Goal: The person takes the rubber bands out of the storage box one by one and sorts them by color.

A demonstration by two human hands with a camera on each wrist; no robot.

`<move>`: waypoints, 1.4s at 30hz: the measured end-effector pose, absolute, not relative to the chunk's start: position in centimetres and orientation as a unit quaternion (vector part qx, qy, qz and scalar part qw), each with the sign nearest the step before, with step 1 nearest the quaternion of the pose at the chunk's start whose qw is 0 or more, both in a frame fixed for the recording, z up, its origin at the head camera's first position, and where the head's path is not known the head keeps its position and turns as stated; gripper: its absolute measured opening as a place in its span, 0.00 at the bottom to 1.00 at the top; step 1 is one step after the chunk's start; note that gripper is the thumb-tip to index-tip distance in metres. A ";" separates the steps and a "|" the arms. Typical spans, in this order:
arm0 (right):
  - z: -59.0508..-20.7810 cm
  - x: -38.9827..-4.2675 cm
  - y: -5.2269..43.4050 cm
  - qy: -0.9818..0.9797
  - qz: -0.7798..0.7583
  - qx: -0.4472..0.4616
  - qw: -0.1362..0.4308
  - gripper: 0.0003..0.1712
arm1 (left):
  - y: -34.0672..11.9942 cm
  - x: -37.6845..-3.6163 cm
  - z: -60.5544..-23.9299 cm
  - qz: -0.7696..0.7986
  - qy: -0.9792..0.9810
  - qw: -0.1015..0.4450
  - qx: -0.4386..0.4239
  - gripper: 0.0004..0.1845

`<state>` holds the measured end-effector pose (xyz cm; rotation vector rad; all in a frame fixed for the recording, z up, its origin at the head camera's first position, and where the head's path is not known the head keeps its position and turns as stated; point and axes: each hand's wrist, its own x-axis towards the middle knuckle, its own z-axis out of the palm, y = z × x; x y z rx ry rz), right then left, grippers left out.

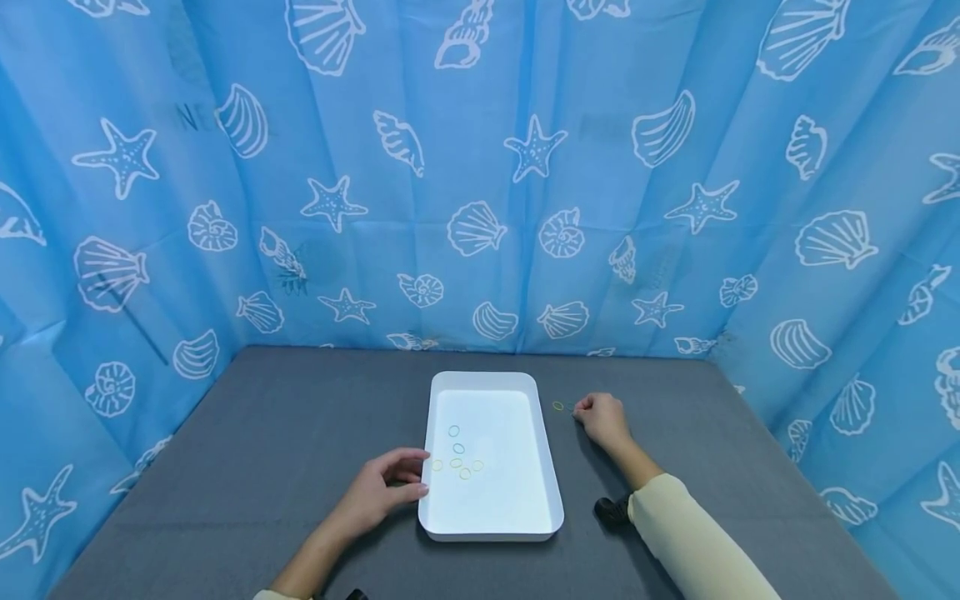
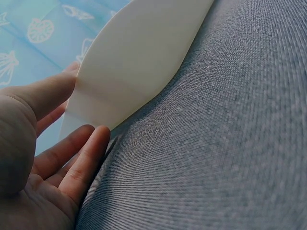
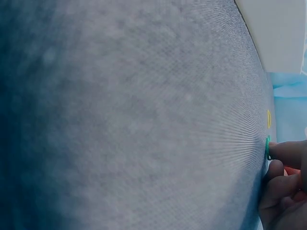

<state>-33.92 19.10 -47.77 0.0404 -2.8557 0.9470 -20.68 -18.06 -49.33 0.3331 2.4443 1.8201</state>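
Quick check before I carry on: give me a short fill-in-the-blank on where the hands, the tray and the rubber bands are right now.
1. The left hand rests against the ____ side of the white tray.
2. The right hand pinches a ____ rubber band on the grey table.
3. A yellow rubber band lies on the table, ____ the tray.
4. The other rubber bands lie ____ the tray.

Missing words: left; green; outside; inside
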 end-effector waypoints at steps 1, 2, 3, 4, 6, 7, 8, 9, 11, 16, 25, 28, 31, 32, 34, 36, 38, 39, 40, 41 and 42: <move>-47.8 -34.0 19.1 -0.947 0.314 0.012 0.067 0.05 | -18.1 -20.7 -49.3 0.594 0.796 0.038 0.109 0.25; -47.8 -34.0 19.0 -0.947 0.314 0.012 0.067 0.05 | -18.1 -20.6 -49.3 0.595 0.795 0.039 0.110 0.25; -47.8 -34.0 19.0 -0.947 0.314 0.012 0.067 0.05 | -18.1 -20.6 -49.3 0.596 0.794 0.039 0.110 0.25; -47.8 -34.0 19.0 -0.947 0.315 0.013 0.067 0.04 | -18.2 -20.6 -49.3 0.597 0.793 0.040 0.111 0.26; -47.8 -34.0 19.0 -0.945 0.319 0.017 0.065 0.04 | -18.2 -20.6 -49.3 0.599 0.792 0.040 0.112 0.26; -47.7 -34.0 19.1 -0.943 0.325 0.018 0.064 0.04 | -18.2 -20.6 -49.3 0.599 0.792 0.040 0.112 0.26; -47.7 -33.9 19.1 -0.941 0.331 0.021 0.064 0.03 | -18.2 -20.6 -49.3 0.598 0.792 0.039 0.112 0.26; -47.7 -33.9 19.2 -0.939 0.339 0.021 0.061 0.03 | -18.2 -20.6 -49.3 0.598 0.792 0.039 0.113 0.26; -47.6 -33.8 19.4 -0.933 0.356 0.022 0.056 0.03 | -18.2 -20.7 -49.4 0.596 0.794 0.038 0.113 0.25; -47.2 -33.7 19.9 -0.919 0.387 0.027 0.065 0.05 | -18.1 -20.8 -49.5 0.589 0.799 0.035 0.117 0.25; -45.3 -34.3 18.7 -0.909 0.412 0.019 0.063 0.07 | -18.1 -20.8 -49.6 0.588 0.800 0.034 0.114 0.26; -44.7 -34.7 17.8 -0.903 0.425 0.020 0.057 0.08 | -18.0 -20.8 -49.6 0.590 0.798 0.035 0.114 0.26; -44.4 -35.1 16.6 -0.896 0.440 0.022 0.053 0.08 | -18.0 -20.8 -49.5 0.590 0.799 0.036 0.113 0.26; -44.3 -35.3 16.2 -0.894 0.446 0.021 0.050 0.08 | -18.0 -20.8 -49.5 0.590 0.799 0.037 0.112 0.26; -44.0 -35.5 15.2 -0.891 0.450 0.020 0.047 0.08 | -18.1 -20.8 -49.4 0.589 0.799 0.039 0.110 0.26; -43.7 -35.7 14.1 -0.890 0.455 0.014 0.038 0.08 | -18.1 -20.8 -49.4 0.590 0.799 0.039 0.108 0.26; -43.4 -35.9 13.1 -0.890 0.456 0.010 0.028 0.08 | -18.1 -20.8 -49.4 0.590 0.799 0.039 0.109 0.26; -43.3 -36.0 12.6 -0.890 0.454 0.010 0.023 0.08 | -18.1 -20.8 -49.4 0.590 0.799 0.039 0.109 0.26; -43.2 -36.0 12.2 -0.890 0.455 0.009 0.017 0.07 | -18.1 -20.8 -49.4 0.590 0.799 0.039 0.110 0.26; -43.1 -36.1 11.7 -0.890 0.456 0.010 0.012 0.07 | -18.1 -20.8 -49.4 0.589 0.799 0.038 0.110 0.25; -43.1 -36.1 11.3 -0.889 0.457 0.012 0.008 0.07 | -18.1 -20.8 -49.4 0.589 0.800 0.038 0.111 0.25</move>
